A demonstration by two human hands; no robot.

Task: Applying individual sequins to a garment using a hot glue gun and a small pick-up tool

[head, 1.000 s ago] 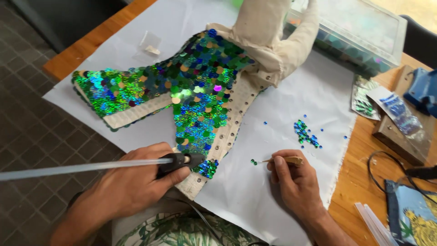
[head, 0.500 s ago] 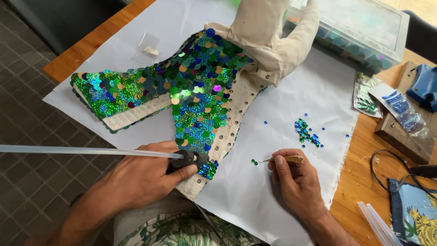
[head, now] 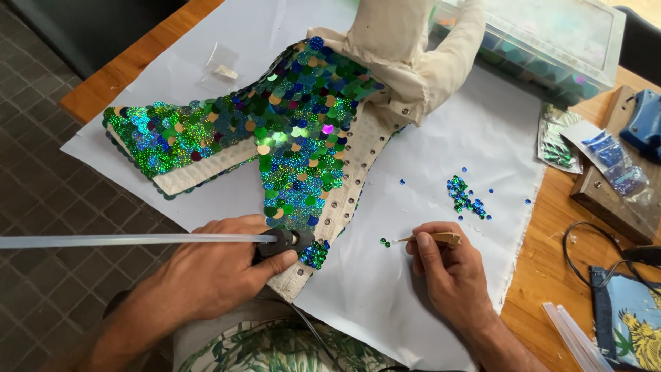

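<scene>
Centrally, sequined boot (head: 275, 138) lies on white paper sheet (head: 447, 165), green-blue sequins over cream canvas. Left hand (head: 213, 275) clenched around glue gun (head: 286, 242), nozzle at boot's lower edge; clear glue stick (head: 124, 240) juts left. Right hand (head: 451, 272) pinches small wooden stick (head: 430, 238), tip by loose green sequin. Sequin pile (head: 467, 198) nearby. Right edge: silvery sachet (head: 556, 141), clear packet of blue sequins (head: 609, 158), lidded clear plastic box (head: 551, 38) behind.
</scene>
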